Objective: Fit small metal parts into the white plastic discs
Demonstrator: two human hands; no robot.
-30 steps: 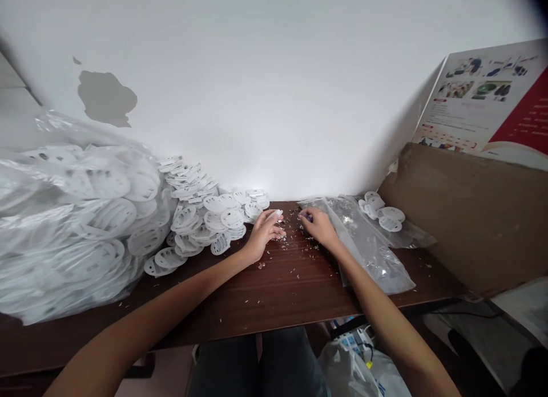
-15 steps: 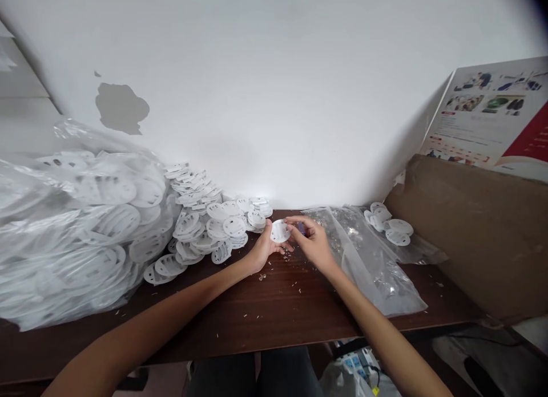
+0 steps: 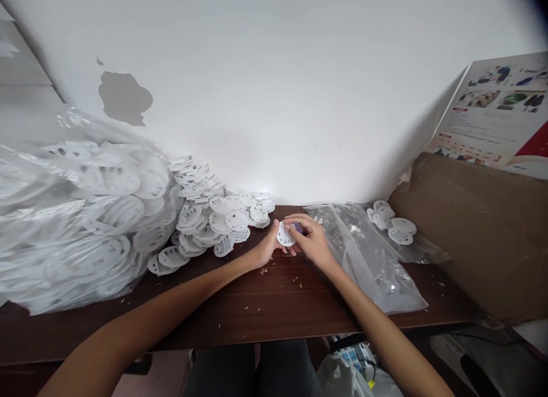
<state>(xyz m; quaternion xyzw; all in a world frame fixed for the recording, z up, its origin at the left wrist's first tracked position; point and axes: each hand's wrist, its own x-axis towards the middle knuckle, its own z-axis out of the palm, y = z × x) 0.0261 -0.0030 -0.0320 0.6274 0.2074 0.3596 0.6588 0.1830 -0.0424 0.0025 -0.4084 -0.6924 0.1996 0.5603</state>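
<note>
My left hand grips a round white plastic disc with holes by its left edge, thumb on top. My right hand is bent over the disc's right side, its thumb and fingertips pressed against it. Something small and purple shows among the right fingers; its kind is unclear. To the left of the hands lies a loose heap of similar white discs. Small white scraps are scattered on the dark wooden table below the hands.
A large clear bag full of discs bulges on the left. Right of my hands lies a flat plastic bag with small shiny bits, and several discs beside it. A cardboard box stands far right; a power strip is below the table edge.
The disc has turned and tilted between my hands, and my right fingers now cover more of it. The whole view has shifted slightly.
</note>
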